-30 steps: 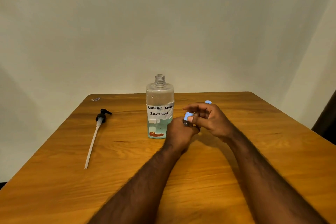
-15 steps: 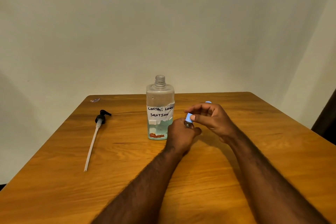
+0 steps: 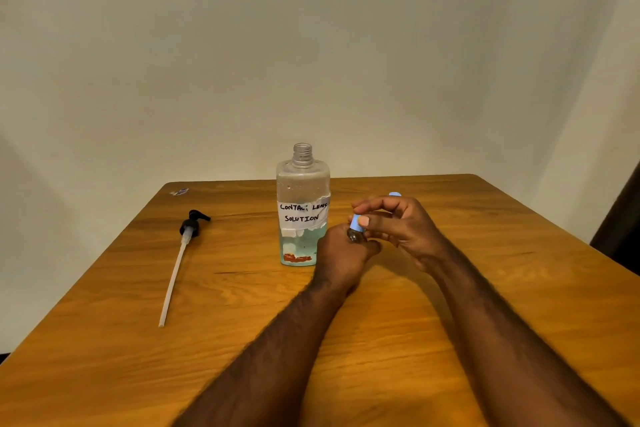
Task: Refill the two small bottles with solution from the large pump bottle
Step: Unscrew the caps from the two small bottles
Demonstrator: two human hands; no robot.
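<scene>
The large clear bottle [image 3: 302, 208], labelled "contact lens solution", stands uncapped at the table's middle, about a third full of bluish liquid. Its black pump head with the long white tube [image 3: 181, 253] lies on the table to the left. Just right of the big bottle my left hand [image 3: 341, 255] grips a small dark bottle [image 3: 356, 236], mostly hidden in the fist. My right hand [image 3: 394, 224] pinches the light blue cap [image 3: 355, 224] on top of that small bottle. A second light blue cap [image 3: 395, 194] peeks out behind my right hand; what it sits on is hidden.
The wooden table [image 3: 242, 340] runs to a plain wall at the back. A small scrap of wrapper [image 3: 180, 191] lies near the far left corner. A dark object [image 3: 623, 218] stands past the table's right edge.
Both hands stay together on the small bottle, shifted only slightly lower in view. My right fingers have shifted a little on the blue cap. The large bottle and pump have not moved.
</scene>
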